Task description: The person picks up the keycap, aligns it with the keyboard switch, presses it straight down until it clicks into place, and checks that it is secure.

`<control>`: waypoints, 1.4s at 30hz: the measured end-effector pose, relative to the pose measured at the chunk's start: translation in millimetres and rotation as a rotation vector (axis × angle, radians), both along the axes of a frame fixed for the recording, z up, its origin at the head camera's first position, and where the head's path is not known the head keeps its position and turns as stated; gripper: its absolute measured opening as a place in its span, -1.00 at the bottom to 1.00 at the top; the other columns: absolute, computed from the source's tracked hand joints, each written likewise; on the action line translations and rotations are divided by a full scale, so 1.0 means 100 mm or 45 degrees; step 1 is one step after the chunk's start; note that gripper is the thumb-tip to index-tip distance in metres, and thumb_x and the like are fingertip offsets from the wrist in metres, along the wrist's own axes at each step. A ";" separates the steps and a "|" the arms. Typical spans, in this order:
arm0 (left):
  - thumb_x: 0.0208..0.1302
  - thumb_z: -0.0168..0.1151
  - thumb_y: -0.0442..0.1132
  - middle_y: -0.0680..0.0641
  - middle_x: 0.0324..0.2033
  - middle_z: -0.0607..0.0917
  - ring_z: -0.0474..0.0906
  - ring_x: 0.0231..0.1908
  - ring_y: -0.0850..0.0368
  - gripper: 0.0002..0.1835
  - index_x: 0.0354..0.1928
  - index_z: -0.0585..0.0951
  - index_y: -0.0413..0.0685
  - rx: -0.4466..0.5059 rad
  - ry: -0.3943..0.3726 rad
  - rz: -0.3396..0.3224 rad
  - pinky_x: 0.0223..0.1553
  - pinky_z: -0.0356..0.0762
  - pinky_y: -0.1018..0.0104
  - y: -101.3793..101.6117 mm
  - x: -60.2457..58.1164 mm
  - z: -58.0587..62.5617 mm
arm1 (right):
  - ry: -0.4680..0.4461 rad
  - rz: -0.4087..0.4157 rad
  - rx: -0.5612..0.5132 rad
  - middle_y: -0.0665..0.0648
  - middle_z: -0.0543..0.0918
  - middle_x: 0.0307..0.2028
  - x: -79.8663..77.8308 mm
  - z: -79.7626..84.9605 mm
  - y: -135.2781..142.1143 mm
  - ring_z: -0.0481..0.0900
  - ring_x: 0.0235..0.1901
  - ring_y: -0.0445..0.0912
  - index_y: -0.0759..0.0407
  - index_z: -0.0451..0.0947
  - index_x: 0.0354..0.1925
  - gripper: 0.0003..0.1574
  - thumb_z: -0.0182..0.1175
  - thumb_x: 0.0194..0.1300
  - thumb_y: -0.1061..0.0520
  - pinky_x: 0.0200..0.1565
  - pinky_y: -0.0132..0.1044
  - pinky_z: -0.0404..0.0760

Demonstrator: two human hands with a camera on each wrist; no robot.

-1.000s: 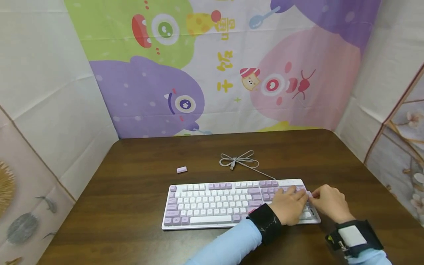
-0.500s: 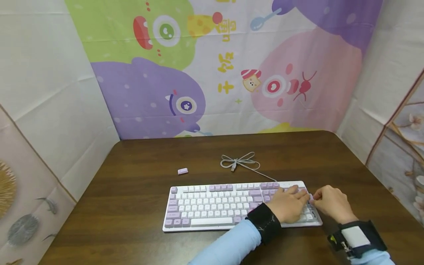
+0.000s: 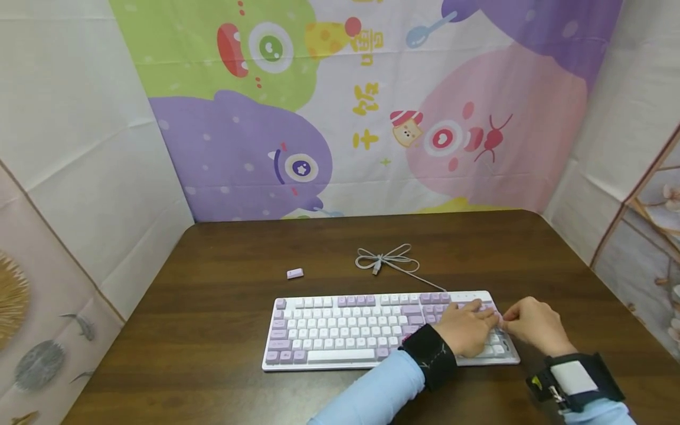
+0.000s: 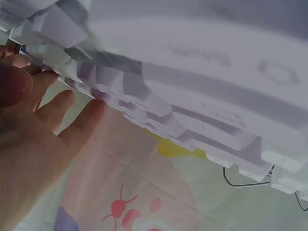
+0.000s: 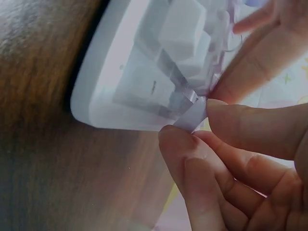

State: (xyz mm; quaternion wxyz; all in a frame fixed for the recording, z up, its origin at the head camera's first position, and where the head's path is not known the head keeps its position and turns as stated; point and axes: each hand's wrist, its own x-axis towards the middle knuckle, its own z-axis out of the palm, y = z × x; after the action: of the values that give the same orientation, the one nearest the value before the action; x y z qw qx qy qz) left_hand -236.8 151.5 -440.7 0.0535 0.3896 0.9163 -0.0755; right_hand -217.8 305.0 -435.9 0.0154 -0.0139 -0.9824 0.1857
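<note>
A white and lilac keyboard (image 3: 340, 330) lies on the wooden table. At its right end my left hand (image 3: 466, 330) rests on the number pad with fingers spread. The left wrist view shows that hand's fingers (image 4: 79, 122) touching the keys from one side. My right hand (image 3: 536, 324) is at the keyboard's right edge. Between its thumb and forefinger it pinches a lilac keycap (image 5: 192, 115), plain in the right wrist view. Beside that keycap is a gap in the keys where the keyboard's base (image 5: 144, 91) shows. White keycaps (image 5: 183, 26) stand beyond the gap.
A loose lilac keycap (image 3: 294, 274) lies behind the keyboard at the left. The keyboard's cable (image 3: 390, 258), tied in a bow, lies behind it on the table (image 3: 175, 348). A cartoon-printed cloth (image 3: 372, 195) hangs at the table's back edge.
The left hand's fingertips have come closer to the right hand at the keyboard's right edge. The right hand keeps its pinch on the keycap. The head view has shifted slightly.
</note>
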 end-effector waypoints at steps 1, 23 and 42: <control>0.38 -0.03 0.02 0.46 0.43 0.15 -0.02 0.49 0.42 -0.42 0.42 0.16 0.52 0.002 0.006 -0.002 0.40 0.19 0.27 0.00 -0.01 0.00 | 0.003 -0.012 0.005 0.31 0.74 -0.43 0.00 0.00 -0.01 0.62 -0.48 0.05 0.29 0.71 -0.46 -0.79 0.30 0.03 0.13 -0.45 -0.06 0.45; 0.41 -0.15 0.07 0.51 0.39 0.19 0.04 0.45 0.49 -0.49 0.38 0.21 0.57 -0.096 0.234 0.000 0.36 0.18 0.32 0.00 0.05 -0.05 | -0.075 -0.139 0.045 0.30 0.66 -0.48 -0.07 0.06 -0.17 0.57 -0.45 0.18 0.15 0.56 -0.61 -0.92 0.20 -0.05 0.19 -0.48 0.07 0.46; 0.27 -0.01 0.21 0.51 0.39 0.21 0.11 0.42 0.49 -0.39 0.38 0.21 0.55 -0.140 0.337 0.072 0.28 0.28 0.31 0.09 0.17 -0.22 | 0.087 -0.075 0.172 0.23 0.65 -0.58 0.13 -0.12 -0.28 0.54 -0.59 0.09 0.16 0.60 -0.63 -0.81 0.22 0.08 0.21 -0.59 -0.03 0.40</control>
State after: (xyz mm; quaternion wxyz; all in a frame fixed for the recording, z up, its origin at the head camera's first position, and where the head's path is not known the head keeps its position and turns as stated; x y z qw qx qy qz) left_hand -219.5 160.4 -462.9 -0.0444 0.3467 0.9205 -0.1746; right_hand -204.7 277.2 -448.1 0.0552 -0.0355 -0.9907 0.1189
